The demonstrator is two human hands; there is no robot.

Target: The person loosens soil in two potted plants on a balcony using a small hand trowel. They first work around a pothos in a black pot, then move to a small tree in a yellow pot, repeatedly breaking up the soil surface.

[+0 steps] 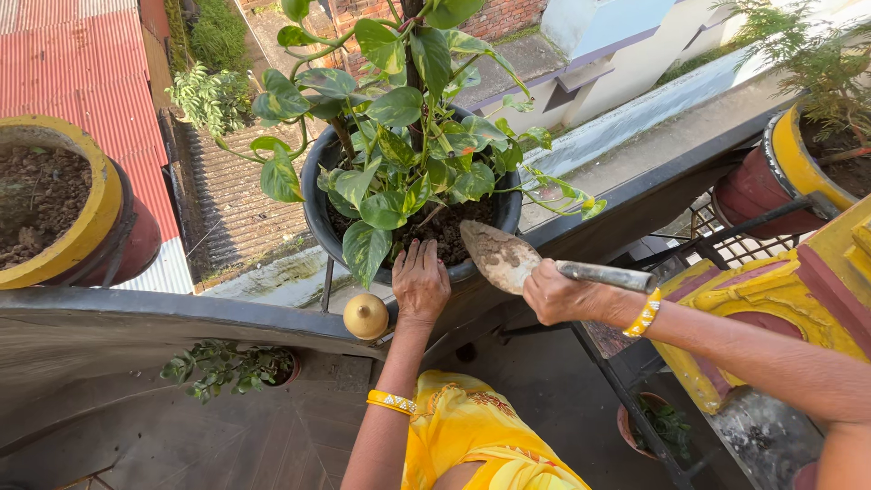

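Note:
A black pot point(319, 210) with a leafy green plant point(399, 109) and dark soil point(446, 229) stands on a dark railing ledge point(163, 313). My left hand point(420, 281) rests fingers-down on the pot's near rim, at the edge of the soil. My right hand point(555, 295) grips the metal handle of a soil-caked trowel point(497, 257), its blade pointing left over the pot's rim, close beside my left hand. Yellow bangles sit on both wrists.
A yellow-rimmed red pot point(86, 231) of soil sits at far left, another point(789, 154) at upper right. A round yellow knob point(366, 316) tops the railing below the black pot. A small potted plant point(227, 366) stands on the floor below. Rooftops lie beyond.

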